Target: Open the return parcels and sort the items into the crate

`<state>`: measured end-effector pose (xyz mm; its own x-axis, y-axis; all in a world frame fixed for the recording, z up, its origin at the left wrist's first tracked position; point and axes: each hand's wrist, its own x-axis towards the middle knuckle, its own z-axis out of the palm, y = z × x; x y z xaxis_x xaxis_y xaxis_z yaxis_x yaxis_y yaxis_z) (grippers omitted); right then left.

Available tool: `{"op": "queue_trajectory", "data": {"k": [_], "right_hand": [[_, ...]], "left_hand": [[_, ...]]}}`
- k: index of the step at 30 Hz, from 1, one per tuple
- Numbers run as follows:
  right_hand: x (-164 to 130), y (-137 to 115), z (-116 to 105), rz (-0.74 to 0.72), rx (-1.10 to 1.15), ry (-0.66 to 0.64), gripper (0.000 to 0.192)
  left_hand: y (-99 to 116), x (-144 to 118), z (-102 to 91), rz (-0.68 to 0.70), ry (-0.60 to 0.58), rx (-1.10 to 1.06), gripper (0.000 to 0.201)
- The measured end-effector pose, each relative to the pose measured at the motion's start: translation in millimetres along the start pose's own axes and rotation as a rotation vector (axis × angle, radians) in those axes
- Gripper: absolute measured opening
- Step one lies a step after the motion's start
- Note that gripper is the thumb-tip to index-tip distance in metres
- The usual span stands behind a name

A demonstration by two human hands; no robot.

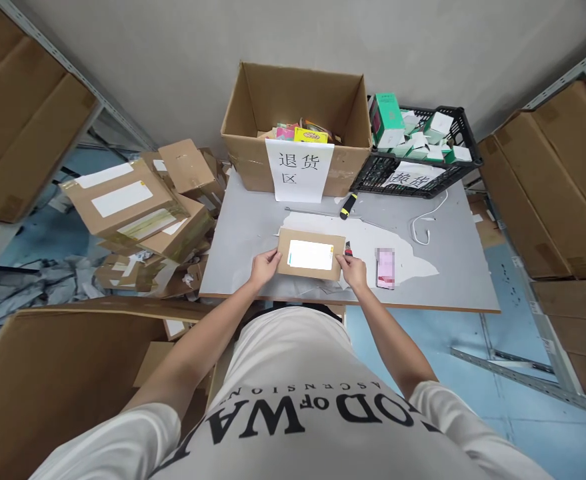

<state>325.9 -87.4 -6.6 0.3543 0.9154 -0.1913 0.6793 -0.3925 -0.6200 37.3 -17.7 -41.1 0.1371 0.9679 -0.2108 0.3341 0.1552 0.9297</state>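
A small brown cardboard box (283, 261) with a white label on its upper face is held level near the table's front edge. My left hand (265, 268) pinches its left end, thumb on top. At the right end my right hand (353, 271) grips it the same way. Just beyond that hand lies a red and black utility knife (348, 249), partly hidden. To the right a phone (385, 269) with a pinkish, pixelated screen rests on the table.
A large open carton (250, 160) with a paper sign and a black crate (425, 183) of green-white boxes stand at the table's (453, 267) back. A yellow-black cutter (348, 206) and white cable (415, 230) lie there. Parcels (117, 200) pile up left; shelves flank both sides.
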Motion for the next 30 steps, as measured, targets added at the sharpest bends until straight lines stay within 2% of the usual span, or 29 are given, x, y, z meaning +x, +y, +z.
{"op": "queue_trajectory", "data": {"k": [5,8,11,15,21,25,30], "right_hand": [[7.5,1.6,11.3,0.022,-0.041,-0.032,0.052],[10.4,4.5,21.3,0.068,-0.010,-0.064,0.039],[12.1,10.4,30.0,0.101,0.127,-0.085,0.027],[12.4,18.6,36.1,0.138,0.297,-0.101,0.035],[9.2,16.0,37.8,0.175,0.316,-0.056,0.036],[3.3,19.6,42.7,0.167,0.398,-0.021,0.043],[-18.1,51.0,53.7,0.152,0.579,-0.037,0.051]], "left_hand": [[-4.0,9.0,2.4,-0.110,-0.051,-0.072,0.050],[-10.6,10.3,5.9,-0.152,-0.117,-0.155,0.055],[-15.9,12.9,8.2,-0.179,-0.133,-0.230,0.065],[-17.9,17.4,7.2,-0.214,-0.144,-0.296,0.076],[-16.5,17.9,7.0,-0.239,-0.129,-0.332,0.082],[-23.2,13.0,8.8,-0.214,-0.115,-0.332,0.076],[-48.3,-4.2,0.5,-0.267,-0.085,-0.236,0.054]]}}
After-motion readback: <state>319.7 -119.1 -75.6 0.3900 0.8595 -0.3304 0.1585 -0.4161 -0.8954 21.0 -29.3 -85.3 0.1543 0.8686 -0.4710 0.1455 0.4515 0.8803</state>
